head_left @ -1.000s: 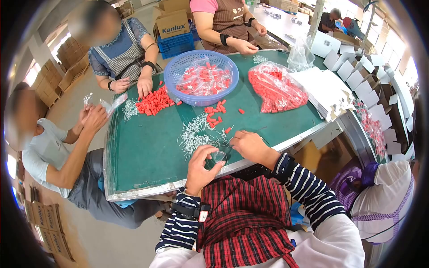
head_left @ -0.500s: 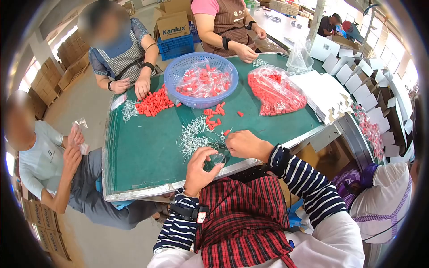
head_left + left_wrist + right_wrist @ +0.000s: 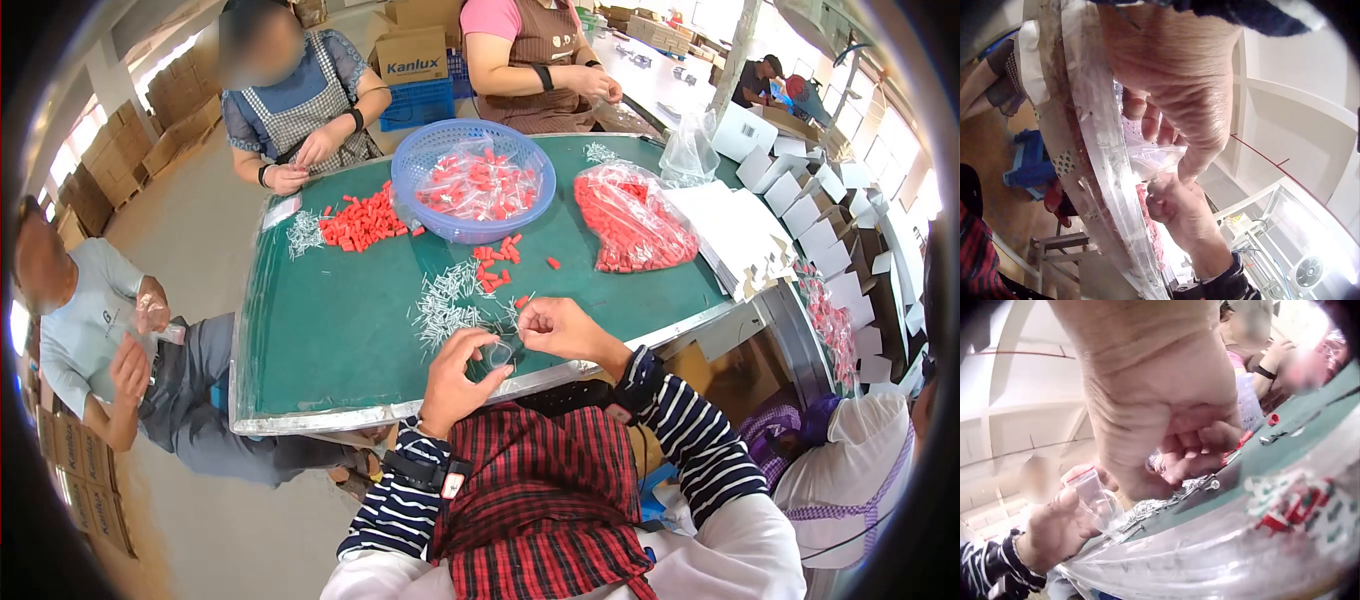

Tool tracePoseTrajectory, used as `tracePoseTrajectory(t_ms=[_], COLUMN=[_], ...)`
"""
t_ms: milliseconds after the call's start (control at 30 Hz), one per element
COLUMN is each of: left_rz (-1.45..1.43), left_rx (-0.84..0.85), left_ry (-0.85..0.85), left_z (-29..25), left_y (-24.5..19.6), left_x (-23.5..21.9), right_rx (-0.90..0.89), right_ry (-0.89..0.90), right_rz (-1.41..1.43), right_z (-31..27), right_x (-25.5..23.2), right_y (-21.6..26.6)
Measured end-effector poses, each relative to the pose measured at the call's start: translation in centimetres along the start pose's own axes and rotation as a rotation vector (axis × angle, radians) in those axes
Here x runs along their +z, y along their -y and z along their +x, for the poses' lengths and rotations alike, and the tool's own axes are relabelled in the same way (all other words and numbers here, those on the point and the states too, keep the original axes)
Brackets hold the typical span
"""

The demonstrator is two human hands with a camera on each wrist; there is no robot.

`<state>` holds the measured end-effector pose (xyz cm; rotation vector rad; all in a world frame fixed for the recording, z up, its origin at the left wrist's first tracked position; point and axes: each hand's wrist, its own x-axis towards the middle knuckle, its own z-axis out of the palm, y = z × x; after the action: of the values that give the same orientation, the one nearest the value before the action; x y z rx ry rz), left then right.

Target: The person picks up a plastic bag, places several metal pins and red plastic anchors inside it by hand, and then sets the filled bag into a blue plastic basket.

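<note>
My left hand (image 3: pixel 455 375) holds a small clear zip bag (image 3: pixel 1099 503) at the table's near edge, thumb and fingers around its mouth. A red line runs along the bag's top. Close to the bag's right side is my right hand (image 3: pixel 565 330), its fingers curled together. In the right wrist view those fingers (image 3: pixel 1194 453) overlap the heap of silver screws (image 3: pixel 445 305); I cannot tell whether a screw is between them. Several loose red plastic wall plugs (image 3: pixel 492 275) lie just behind the screws.
A blue basket (image 3: pixel 402 185) contains filled bags. Right of it lies a large clear bag of red plugs (image 3: pixel 635 225), beside white card sheets (image 3: pixel 725 230). Another heap of red plugs (image 3: pixel 360 222) and screws (image 3: pixel 304 235) lies at the far left. Several people sit or stand around the green table (image 3: pixel 330 330).
The head view has shifted slightly. My left hand keeps the bag; my right fingertips look more gathered. Across the table, one person's hand has left the red heap, and another's hands have come together.
</note>
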<state>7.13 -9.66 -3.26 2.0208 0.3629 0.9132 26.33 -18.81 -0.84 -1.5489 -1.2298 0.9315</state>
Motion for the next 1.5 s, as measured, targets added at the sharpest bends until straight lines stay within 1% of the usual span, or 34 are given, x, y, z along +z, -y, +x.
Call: tracePoseTrajectory(t_ms=[33, 100, 167, 267, 300, 367, 400, 467, 500, 567, 633, 700, 733, 767, 833, 867, 900, 933, 967, 1000, 1033, 1067, 1100, 1133, 1167, 1233, 1300, 1333, 1367, 1400, 1433, 1467, 1500], left_rz=[-0.006, -0.016, -0.019, -0.012, -0.007, -0.012, -0.019, -0.026, -0.033, -0.026, -0.017, -0.029, -0.044, -0.031, -0.044, -0.003, 0.011, -0.034, -0.01, 0.126, 0.046, 0.053, 0.051, 0.091, 0.116, -0.017, -0.065, -0.05, -0.036, 0.021, 0.08, 0.115, 0.109], left_rx=[0.0, 0.002, 0.04, 0.042, 0.043, 0.016, -0.008, -0.027, -0.046, -0.068, -0.087, -0.092, -0.07, -0.074, -0.005, 0.063, 0.039, 0.022, -0.021, 0.073, 0.007, 0.008, 0.016, 0.034, 0.063, 0.021, 0.004, 0.004, 0.0, 0.049, 0.101, 0.078, 0.062], left_ry=[-0.003, 0.005, -0.016, -0.016, -0.018, -0.015, -0.006, -0.008, -0.005, 0.001, 0.011, -0.014, -0.039, -0.041, -0.115, -0.141, -0.153, -0.185, -0.2, -0.226, -0.258, -0.308, -0.355, -0.393, -0.421, -0.434, -0.429, -0.421, -0.41, -0.4, -0.385, -0.414, -0.402], left_z=[0.0, 0.0, 0.1, 0.0, 0.0, 0.0, 0.0, 0.1, 0.0, 0.0, 0.1, 0.0, 0.0, 0.0, -0.3, -0.4, -1.0, -1.5, -2.3, -2.8, -3.6, -4.1, -4.4, -4.8, -5.2, -5.3, -5.1, -5.1, -5.1, -5.1, -5.0, -4.9, -4.8], left_y=[0.1, 0.2, 0.4, 0.5, 0.5, 0.4, 0.4, 0.2, 0.1, -0.1, -0.3, -0.4, -0.5, -0.5, -0.3, 0.0, 0.6, 0.8, 0.1, 0.4, 0.3, -0.2, -0.7, -0.7, -0.6, 0.6, 0.4, 1.0, 1.7, 2.1, 2.4, 2.7, 2.9], left_x=[0.0, 0.0, 0.1, 0.0, 0.0, 0.0, 0.0, 0.0, 0.0, -0.1, -0.2, -0.2, -0.3, -0.3, -1.0, -1.5, -2.1, -2.8, -3.9, -5.1, -5.7, -6.5, -7.3, -8.1, -8.3, -7.3, -7.4, -6.9, -6.3, -6.1, -6.0, -5.7, -5.3], right_rx=[0.005, -0.098, -0.109, -0.193, -0.194, -0.235, -0.237, -0.313, -0.312, -0.223, -0.228, -0.238, -0.24, -0.246, -0.45, -0.48, -0.526, -0.453, -0.393, -0.373, -0.302, -0.261, -0.448, -0.519, -0.397, -0.243, -0.533, -0.572, -0.343, -0.122, -0.142, -0.247, -0.367], right_ry=[0.002, -0.008, 0.0, -0.009, -0.004, 0.003, 0.007, -0.03, -0.027, -0.129, -0.157, -0.197, -0.188, -0.183, -0.168, -0.177, -0.174, -0.144, -0.155, -0.064, -0.045, -0.025, -0.009, -0.022, 0.06, 0.104, 0.154, 0.202, 0.209, 0.192, 0.188, 0.217, 0.246], right_rz=[-0.002, 0.248, 0.243, 0.192, 0.192, -0.05, -0.052, -0.2, -0.201, -0.007, 0.009, -0.291, -0.435, -0.424, -0.663, -0.733, -0.788, -0.811, -0.881, -0.885, -0.833, -0.886, -0.975, -0.956, -0.982, -0.967, -1.199, -1.176, -1.112, -1.054, -1.04, -1.049, -1.046], right_z=[-0.3, -1.0, -1.2, -0.9, -0.9, -1.0, -1.1, -1.4, -1.3, -0.5, -0.2, -0.1, -0.2, 0.0, 0.7, 0.9, 0.9, 1.2, 1.2, 1.5, 1.5, 1.3, 1.8, 1.8, 1.9, 2.4, 3.6, 4.8, 6.1, 7.4, 8.8, 9.8, 10.4], right_x=[0.3, 1.2, 1.9, 2.8, 2.8, 2.6, 2.3, 1.6, 1.2, 0.1, -1.1, -1.9, -2.0, -2.2, -2.3, -2.3, -2.3, -2.1, -1.9, -1.9, -1.4, -0.9, -1.9, -2.2, -3.0, -3.1, -6.4, -6.9, -7.3, -7.7, -7.6, -7.2, -6.5], right_y=[0.0, 1.3, 1.4, 0.9, 0.9, 1.2, 1.6, 2.4, 2.0, 0.0, -0.8, 0.2, 0.7, 0.4, -0.8, -0.7, -0.1, 0.3, 0.2, 0.9, 1.2, 2.0, -0.2, -0.8, -0.9, -0.7, -5.2, -5.0, -4.9, -4.8, -4.9, -4.5, -3.9])
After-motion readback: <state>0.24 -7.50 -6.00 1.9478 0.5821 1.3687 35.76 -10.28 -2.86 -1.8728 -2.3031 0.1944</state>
